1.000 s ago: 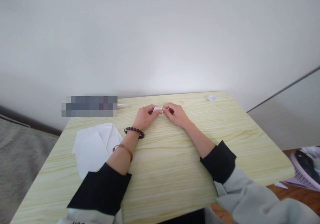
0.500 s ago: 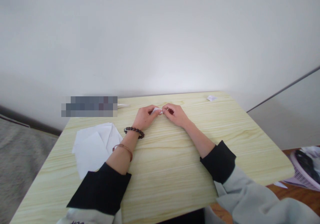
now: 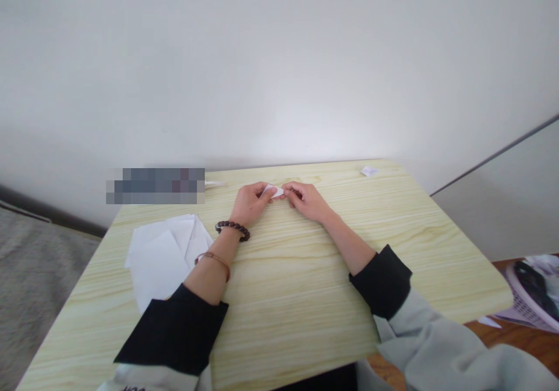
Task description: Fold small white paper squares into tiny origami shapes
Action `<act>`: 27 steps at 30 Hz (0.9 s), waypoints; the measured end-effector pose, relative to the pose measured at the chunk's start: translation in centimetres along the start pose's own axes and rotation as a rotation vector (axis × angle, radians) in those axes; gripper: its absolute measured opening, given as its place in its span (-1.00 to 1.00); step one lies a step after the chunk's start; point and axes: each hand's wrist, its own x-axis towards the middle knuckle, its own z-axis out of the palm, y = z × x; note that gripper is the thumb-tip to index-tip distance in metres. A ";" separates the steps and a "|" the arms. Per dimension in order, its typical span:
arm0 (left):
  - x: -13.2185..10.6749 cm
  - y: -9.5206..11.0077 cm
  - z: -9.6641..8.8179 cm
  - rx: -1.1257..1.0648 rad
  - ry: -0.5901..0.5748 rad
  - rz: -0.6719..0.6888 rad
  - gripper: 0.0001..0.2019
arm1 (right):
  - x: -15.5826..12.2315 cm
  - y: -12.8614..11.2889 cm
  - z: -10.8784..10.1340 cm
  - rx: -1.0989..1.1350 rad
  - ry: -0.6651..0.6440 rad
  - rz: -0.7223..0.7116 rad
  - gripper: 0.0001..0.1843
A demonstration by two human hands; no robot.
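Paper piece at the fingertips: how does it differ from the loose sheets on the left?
The paper piece is small; the sheets are much larger. The left hand holds the paper piece, with the right hand at its end; the sheets lie overlapping on the table. Both are white.

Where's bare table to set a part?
Bare: tabletop between the forearms, and right of the right one, nearer than the paper scrap. Crowded: left side, with white sheets; far middle, left hand and right hand at a paper piece.
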 end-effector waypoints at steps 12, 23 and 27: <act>0.1 -0.1 -0.2 -0.047 0.024 -0.008 -0.53 | 0.1 0.1 0.2 0.046 0.010 0.017 -0.80; 0.0 -0.2 0.6 0.019 0.100 0.139 -0.70 | 0.2 0.6 0.4 0.006 0.199 0.043 -0.74; 0.0 -0.2 0.5 0.156 0.031 0.248 -0.62 | 0.3 0.7 0.4 -0.008 0.257 0.066 -0.72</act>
